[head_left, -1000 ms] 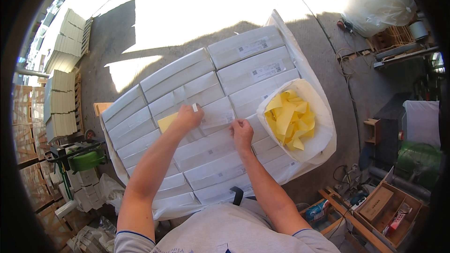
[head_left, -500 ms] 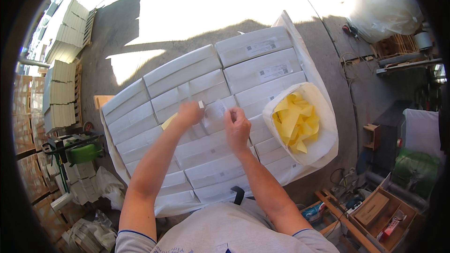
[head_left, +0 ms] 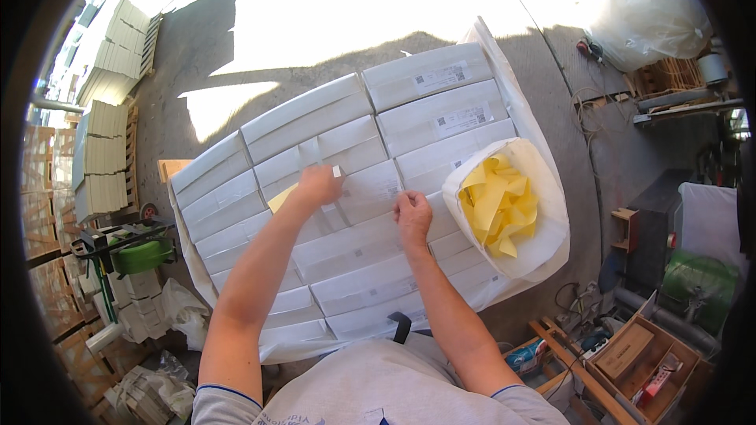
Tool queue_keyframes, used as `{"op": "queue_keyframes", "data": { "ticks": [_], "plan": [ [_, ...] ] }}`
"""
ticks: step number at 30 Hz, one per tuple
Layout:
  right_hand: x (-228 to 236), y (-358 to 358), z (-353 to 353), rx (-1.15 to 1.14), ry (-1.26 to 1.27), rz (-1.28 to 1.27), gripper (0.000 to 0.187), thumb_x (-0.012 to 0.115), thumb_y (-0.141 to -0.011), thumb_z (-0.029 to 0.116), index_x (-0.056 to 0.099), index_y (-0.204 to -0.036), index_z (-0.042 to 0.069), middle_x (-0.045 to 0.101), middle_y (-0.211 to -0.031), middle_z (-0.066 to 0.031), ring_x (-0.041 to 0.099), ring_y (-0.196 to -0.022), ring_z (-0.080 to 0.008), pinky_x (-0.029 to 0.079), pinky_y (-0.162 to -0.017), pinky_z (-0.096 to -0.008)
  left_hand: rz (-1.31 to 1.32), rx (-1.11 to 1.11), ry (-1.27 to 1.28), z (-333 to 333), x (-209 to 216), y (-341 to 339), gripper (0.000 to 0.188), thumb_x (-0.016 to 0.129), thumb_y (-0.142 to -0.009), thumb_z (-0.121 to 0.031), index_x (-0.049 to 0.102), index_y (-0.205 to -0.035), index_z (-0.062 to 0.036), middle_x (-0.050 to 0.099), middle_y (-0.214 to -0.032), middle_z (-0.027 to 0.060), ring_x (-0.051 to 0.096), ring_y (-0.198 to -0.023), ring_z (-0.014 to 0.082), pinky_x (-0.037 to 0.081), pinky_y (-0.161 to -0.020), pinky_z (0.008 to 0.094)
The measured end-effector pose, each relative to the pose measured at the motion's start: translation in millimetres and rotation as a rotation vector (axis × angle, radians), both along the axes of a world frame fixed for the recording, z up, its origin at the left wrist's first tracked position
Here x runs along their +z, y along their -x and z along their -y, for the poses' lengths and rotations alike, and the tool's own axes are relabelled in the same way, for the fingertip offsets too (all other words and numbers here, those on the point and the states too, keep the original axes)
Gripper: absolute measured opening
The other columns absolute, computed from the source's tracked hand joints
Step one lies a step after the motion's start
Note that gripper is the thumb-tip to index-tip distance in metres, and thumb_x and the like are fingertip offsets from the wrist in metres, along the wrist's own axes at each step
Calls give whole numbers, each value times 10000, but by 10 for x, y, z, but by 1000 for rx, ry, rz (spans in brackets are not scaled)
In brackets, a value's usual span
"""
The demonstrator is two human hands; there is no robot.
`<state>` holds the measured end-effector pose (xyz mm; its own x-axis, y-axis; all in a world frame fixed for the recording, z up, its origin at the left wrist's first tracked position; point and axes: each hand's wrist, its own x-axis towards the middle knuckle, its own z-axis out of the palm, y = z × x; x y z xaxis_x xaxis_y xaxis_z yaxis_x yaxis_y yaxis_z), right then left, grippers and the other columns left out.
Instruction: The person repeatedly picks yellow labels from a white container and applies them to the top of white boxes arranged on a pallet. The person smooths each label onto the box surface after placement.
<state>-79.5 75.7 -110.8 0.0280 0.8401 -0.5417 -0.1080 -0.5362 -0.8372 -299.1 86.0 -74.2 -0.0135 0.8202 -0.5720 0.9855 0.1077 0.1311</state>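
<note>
In front of me is a layer of white cartons (head_left: 441, 114) in rows. My left hand (head_left: 319, 186) is closed over the middle cartons. Yellow paper (head_left: 282, 198) sticks out on its left side, and a small white block-like end (head_left: 338, 171) shows by its fingers; the rest is hidden in the grip. Right of it, my right hand (head_left: 413, 216) has its fingers pinched together at the right end of a pale printed label (head_left: 386, 190), which lies against a carton. Two cartons at the far right bear white labels (head_left: 462, 117) with square codes.
A white bin (head_left: 553, 248) full of crumpled yellow paper strips (head_left: 498, 201) stands on the cartons' right side. White wrapping (head_left: 504, 71) edges the stack. Right are a wooden box (head_left: 669, 382) and a green roll (head_left: 697, 287); left are a green-and-black machine (head_left: 138, 252) and stacked pale panels (head_left: 102, 149).
My right hand has moved right and toward me. The label, which was between my hands, now sits farther right against the carton. My left hand has barely moved.
</note>
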Motion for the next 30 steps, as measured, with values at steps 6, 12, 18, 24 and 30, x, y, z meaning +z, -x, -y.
{"op": "queue_keyframes", "data": {
  "ticks": [6, 12, 18, 24, 30],
  "plan": [
    [-57, 62, 13, 44, 26, 63, 120, 617, -881, 130, 596, -900, 13, 590, -634, -23, 503, -488, -80, 397, -436, -234, -39, -27, 175, -140, 108, -27, 202, 563, -770, -196, 700, -901, -126, 710, -962, 144, 673, -935, 340, 516, -827, 430],
    [11, 53, 52, 109, 0, 177, 132, 607, -870, 136, 603, -852, 6, 591, -602, -29, 508, -487, -85, 396, -450, -243, -69, -89, 305, -171, 108, -47, 260, 570, -764, -246, 706, -940, -111, 708, -1019, 151, 669, -965, 340, 517, -855, 415],
    [-49, 28, 154, 120, 3, 210, 138, 607, -879, 133, 612, -845, -1, 609, -610, -37, 531, -479, -91, 415, -449, -255, -95, -64, 319, -134, 55, -44, 268, 584, -762, -260, 716, -937, -106, 708, -1019, 142, 669, -966, 328, 520, -844, 411],
    [-147, 26, 185, 101, -19, 238, 135, 599, -882, 127, 610, -850, -4, 609, -607, -40, 531, -471, -95, 416, -444, -259, -65, -52, 276, -64, -5, -41, 267, 619, -760, -297, 726, -948, -140, 712, -992, 128, 672, -953, 323, 529, -815, 409],
    [-133, 32, 185, 100, -13, 280, 144, 599, -887, 128, 608, -875, -15, 606, -606, -44, 529, -457, -100, 413, -435, -260, -89, -19, 273, -30, -106, -58, 277, 646, -762, -330, 730, -946, -141, 710, -999, 131, 670, -958, 323, 524, -824, 410]
  ]
}}
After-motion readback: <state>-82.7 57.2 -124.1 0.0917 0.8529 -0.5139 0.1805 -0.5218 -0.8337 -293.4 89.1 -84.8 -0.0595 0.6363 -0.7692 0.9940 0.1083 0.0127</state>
